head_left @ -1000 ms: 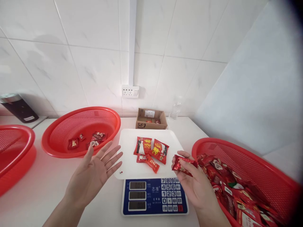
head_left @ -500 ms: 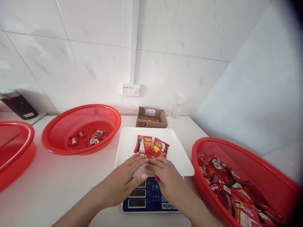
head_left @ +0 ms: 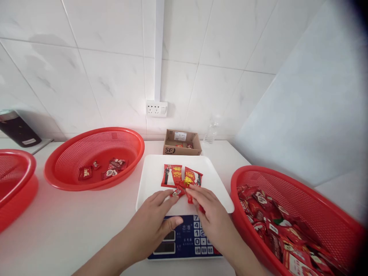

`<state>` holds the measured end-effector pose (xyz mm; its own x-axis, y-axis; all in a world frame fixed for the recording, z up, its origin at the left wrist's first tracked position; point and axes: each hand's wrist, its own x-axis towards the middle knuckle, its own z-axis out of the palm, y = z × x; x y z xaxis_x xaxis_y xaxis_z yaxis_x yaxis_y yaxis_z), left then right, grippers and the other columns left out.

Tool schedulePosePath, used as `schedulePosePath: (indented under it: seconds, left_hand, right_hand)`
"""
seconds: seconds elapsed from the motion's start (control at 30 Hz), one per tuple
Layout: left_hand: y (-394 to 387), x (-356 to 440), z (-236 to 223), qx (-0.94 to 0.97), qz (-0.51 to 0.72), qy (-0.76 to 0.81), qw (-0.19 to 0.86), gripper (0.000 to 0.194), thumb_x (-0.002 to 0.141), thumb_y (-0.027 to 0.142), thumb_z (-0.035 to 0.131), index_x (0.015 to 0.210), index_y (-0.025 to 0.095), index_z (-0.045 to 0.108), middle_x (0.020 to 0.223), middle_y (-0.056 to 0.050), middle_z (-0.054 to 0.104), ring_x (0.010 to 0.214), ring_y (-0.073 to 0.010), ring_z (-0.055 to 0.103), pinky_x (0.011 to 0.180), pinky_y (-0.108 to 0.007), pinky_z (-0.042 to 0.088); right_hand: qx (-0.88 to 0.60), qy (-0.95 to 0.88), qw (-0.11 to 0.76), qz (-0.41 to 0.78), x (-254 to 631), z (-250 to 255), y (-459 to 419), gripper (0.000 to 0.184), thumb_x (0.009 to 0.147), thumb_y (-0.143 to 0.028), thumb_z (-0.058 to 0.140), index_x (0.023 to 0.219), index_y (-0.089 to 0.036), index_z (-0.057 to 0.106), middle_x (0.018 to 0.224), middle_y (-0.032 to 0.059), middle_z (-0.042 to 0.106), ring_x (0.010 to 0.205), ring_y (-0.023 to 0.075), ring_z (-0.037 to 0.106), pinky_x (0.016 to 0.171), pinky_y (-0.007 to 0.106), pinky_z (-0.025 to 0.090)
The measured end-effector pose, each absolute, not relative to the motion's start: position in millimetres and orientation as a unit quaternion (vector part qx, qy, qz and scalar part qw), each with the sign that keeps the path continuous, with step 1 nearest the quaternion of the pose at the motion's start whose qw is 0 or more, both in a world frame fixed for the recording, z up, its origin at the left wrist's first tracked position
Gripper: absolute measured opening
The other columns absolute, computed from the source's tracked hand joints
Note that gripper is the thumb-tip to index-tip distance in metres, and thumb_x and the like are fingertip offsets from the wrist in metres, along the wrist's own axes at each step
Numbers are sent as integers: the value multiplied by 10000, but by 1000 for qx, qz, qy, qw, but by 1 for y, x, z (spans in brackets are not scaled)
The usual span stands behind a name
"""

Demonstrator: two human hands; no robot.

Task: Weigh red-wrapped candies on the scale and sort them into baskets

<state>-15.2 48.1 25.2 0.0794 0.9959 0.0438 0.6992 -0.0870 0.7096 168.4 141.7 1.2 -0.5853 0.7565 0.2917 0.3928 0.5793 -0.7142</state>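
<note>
On the white weighing pan (head_left: pixel 149 168) of a digital scale (head_left: pixel 184 245) lie two red printed packets: a left packet (head_left: pixel 172 175) and a right packet (head_left: pixel 193 176), each picturing a couple. Smaller red wrapped sweets lie in front of them. My left hand (head_left: pixel 152 218) is open over the pan's front left, fingertips touching a small red sweet (head_left: pixel 177 192), thumb apart. From the right, my right hand (head_left: pixel 212 211) curves its fingers over a red wrapped packet (head_left: pixel 201 209), which shows partly beneath them. Its thumb is hidden.
A red basket (head_left: pixel 241 172) full of red packets stands at right. Another red basket (head_left: pixel 94 132) at left holds several sweets, and a third basket (head_left: pixel 20 153) is cut off. Behind the scale are a cardboard box (head_left: pixel 182 151) and clear plastic bottle (head_left: pixel 211 132). A dark flask (head_left: pixel 20 130) sits far left.
My hands have moved slightly apart, showing more of the small sweets between them. The two large packets stay on the pan. The whole view has shifted a little.
</note>
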Motion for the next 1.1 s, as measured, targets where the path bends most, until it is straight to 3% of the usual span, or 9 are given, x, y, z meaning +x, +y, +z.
schedulePosePath:
  seconds: [0.1,0.2,0.33,0.43,0.57,0.7,0.77,0.93,1.1]
  left_hand:
    - [33,-28,27,627,369,631,269,413,884,494,457,1242,323,575,1364,-56,514,1252,-295,453,1042,-461,377]
    - [10,-42,28,536,471,652,256,338,865,483,502,1130,333,649,1262,-21,599,1221,-284,482,1013,-376,400]
    - [-23,-54,25,404,547,685,262,299,852,499,515,1010,314,689,1037,-17,684,1059,-262,566,920,-321,440]
    - [-40,-57,17,351,538,710,288,265,837,494,537,907,291,693,894,-21,689,927,-237,589,830,-288,472]
    - [-49,-48,-1,442,413,693,392,234,832,471,557,901,281,674,853,-20,678,841,-199,605,741,-246,495]
    - [-37,-21,-6,558,313,604,474,354,799,515,598,1077,297,625,1008,-30,668,881,-190,613,766,-246,488]
    - [-26,-7,-2,611,276,564,482,359,788,548,596,988,255,646,934,-35,662,800,-172,606,691,-220,474]
    - [-9,5,1,672,298,523,430,432,908,529,386,780,186,615,748,-50,612,660,-134,547,572,-194,396]
    - [-11,-3,-13,715,342,473,386,465,918,530,326,619,196,451,607,-21,500,552,-125,466,504,-227,314]
  right_hand:
    - [-387,-768,368,353,181,8,137,349,847,-224,522,1157,-327,645,1247,10,625,1191,226,533,1049,446,390]
    - [-447,-688,428,380,193,16,125,292,809,-360,607,1083,-298,688,1133,36,685,1098,250,596,988,428,445]
    - [-493,-629,478,365,202,20,102,285,795,-406,621,1052,-301,685,1083,48,692,972,240,645,877,392,510]
    - [-520,-616,485,339,209,16,88,245,781,-411,634,1000,-306,662,1096,50,669,994,239,628,874,382,504]
    - [-518,-628,387,433,217,4,73,190,755,-409,676,896,-285,643,929,43,683,850,210,659,743,326,540]
    - [-327,-697,216,601,207,-7,62,177,791,-438,654,879,-288,690,816,21,682,737,165,648,657,274,522]
    - [-261,-722,208,606,198,-11,58,240,808,-499,614,915,-294,677,856,21,675,778,161,634,681,271,506]
    - [-240,-759,219,564,186,-11,60,404,850,-615,458,954,-252,601,907,45,617,750,146,578,635,251,462]
    - [-258,-809,193,491,187,-24,69,651,748,-827,269,590,-206,388,562,-32,439,504,96,395,460,217,284]
